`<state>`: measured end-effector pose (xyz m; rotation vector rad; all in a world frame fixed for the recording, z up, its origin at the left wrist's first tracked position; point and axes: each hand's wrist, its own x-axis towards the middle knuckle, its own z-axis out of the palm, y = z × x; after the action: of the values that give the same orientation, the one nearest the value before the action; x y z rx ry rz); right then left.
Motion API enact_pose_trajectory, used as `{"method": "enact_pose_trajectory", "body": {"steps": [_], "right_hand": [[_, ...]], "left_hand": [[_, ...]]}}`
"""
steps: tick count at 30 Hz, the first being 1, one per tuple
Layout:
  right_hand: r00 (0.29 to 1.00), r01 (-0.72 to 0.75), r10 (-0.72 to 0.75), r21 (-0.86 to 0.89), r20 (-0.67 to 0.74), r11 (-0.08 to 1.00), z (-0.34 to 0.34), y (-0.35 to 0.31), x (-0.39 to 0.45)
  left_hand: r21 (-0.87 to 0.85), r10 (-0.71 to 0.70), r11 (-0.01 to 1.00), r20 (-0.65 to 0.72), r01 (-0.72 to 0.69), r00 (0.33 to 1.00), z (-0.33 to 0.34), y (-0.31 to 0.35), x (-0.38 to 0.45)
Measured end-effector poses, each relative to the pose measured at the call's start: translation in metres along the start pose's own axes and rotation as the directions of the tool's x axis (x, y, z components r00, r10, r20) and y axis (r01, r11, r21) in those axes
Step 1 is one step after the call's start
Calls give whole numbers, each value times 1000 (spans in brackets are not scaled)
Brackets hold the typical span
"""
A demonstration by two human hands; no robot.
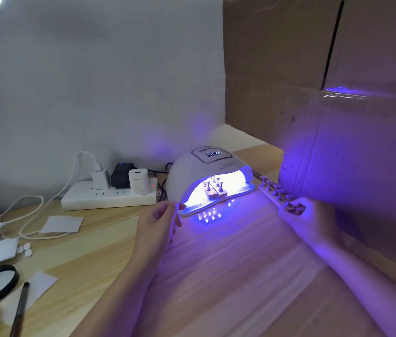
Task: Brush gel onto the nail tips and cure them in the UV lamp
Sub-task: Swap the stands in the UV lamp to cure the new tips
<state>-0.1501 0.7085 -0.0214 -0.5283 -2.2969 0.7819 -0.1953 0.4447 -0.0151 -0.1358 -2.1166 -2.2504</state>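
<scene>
cardboard box (338, 69): 1 o'clock, tall, catching purple glow.
table (228, 276): wood grain, lit violet ahead of me.
UV lamp (206, 176): 12 o'clock, on, display lit; two nail tip strips (212, 189) inside under the light.
power strip (109, 197): 10 o'clock of the lamp, chargers plugged in.
left hand (158, 222): fingers relaxed and straight, gripping nothing, just beside the lamp's left lip.
right hand (313, 220): 3 o'clock of the lamp, fingers curled round the near end of a third strip (273, 190).
brush (20, 310): 8 o'clock, lying on the table.
</scene>
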Motion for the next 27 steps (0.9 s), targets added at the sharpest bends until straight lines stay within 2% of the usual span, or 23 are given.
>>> {"method": "enact_pose_trajectory", "body": {"steps": [5,13,18,21,24,27], "right_hand": [[994,-105,105,-124,1,987,24,-12,22],[968,-240,251,-363,-17,901,45,-26,41],[958,-288,274,-372,-91,883,53,-31,45],[969,-240,241,-386,-47,891,53,-30,44],[976,-197,217,-329,25,924,52,-30,42],[979,-191,205,-295,18,936,54,-30,42]], "left_hand": [[18,10,1000,2,-10,1000,0,-3,2],[73,19,997,15,-20,1000,-1,-8,5],[65,28,997,22,-29,999,-1,-9,6],[63,32,997,23,-34,999,-2,-9,7],[51,22,998,20,-23,1000,-3,-9,7],[29,16,999,16,-16,1000,-3,-9,5]]}}
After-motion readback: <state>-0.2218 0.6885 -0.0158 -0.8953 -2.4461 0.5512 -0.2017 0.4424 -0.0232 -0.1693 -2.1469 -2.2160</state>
